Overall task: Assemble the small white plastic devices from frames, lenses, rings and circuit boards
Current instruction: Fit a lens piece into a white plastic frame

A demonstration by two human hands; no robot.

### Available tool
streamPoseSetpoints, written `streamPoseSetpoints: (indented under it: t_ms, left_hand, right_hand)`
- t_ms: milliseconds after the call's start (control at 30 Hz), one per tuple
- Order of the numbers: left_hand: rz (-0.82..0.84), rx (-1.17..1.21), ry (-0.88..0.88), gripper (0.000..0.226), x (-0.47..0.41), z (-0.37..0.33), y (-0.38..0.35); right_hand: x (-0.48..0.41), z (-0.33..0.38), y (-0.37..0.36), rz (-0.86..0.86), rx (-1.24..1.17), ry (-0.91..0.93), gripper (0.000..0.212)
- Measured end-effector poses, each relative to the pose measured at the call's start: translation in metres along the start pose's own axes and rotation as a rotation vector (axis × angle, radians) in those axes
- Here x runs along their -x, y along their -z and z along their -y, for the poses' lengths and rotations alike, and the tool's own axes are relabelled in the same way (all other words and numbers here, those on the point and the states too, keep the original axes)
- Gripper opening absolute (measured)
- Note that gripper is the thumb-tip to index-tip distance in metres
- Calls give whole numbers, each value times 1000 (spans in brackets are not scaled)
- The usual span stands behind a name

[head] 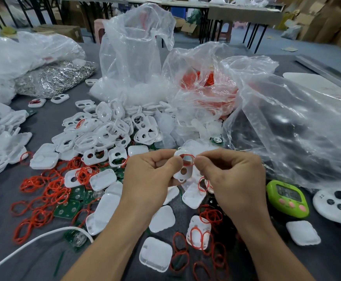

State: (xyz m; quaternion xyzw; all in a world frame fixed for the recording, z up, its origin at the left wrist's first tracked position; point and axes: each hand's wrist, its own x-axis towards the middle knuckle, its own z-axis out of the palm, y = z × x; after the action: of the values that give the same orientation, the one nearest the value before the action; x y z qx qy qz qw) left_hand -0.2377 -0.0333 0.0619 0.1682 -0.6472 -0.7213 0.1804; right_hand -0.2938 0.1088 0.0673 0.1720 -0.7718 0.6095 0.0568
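My left hand (pixel 153 173) grips a small white plastic frame (pixel 182 172) with two holes, held above the table's middle. My right hand (pixel 229 175) pinches a red ring (pixel 188 159) that lies over the frame's upper opening, and another red ring (pixel 202 184) hangs by its lower fingers. White frames (pixel 104 130) are heaped behind my hands. Loose red rings (pixel 50 189) and green circuit boards (pixel 67 209) are scattered at the left. White covers (pixel 161 219) lie below my hands.
Clear plastic bags (pixel 133 63) stand behind the heap, one holding red parts (pixel 204 82). A large crumpled bag (pixel 299 126) fills the right. A green timer (pixel 287 197) and a white controller (pixel 338 201) sit at right. A white cable (pixel 33 240) crosses the lower left.
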Motion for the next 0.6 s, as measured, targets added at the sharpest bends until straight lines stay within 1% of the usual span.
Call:
streamPoseSetpoints:
  t_ms: [67, 200, 267, 333, 433, 600]
  left_hand:
    - [14, -18, -39, 31, 1, 1, -1]
    - [79, 13, -127, 34, 4, 1, -3]
    - [102, -7, -159, 31, 3, 3, -3]
    - [93, -41, -167, 29, 2, 8, -1]
    - [77, -144, -184, 31, 1, 14, 0]
    - [66, -175, -186, 38, -1, 17, 2]
  right_hand:
    - [2, 1, -3, 2, -1, -19, 11]
    - [3, -1, -7, -41, 7, -77, 14]
    - [6, -2, -9, -74, 22, -101, 16]
    - [10, -2, -14, -90, 37, -127, 18]
    - [13, 0, -19, -85, 10, -141, 22]
    - [17, 3, -24, -79, -18, -158, 36]
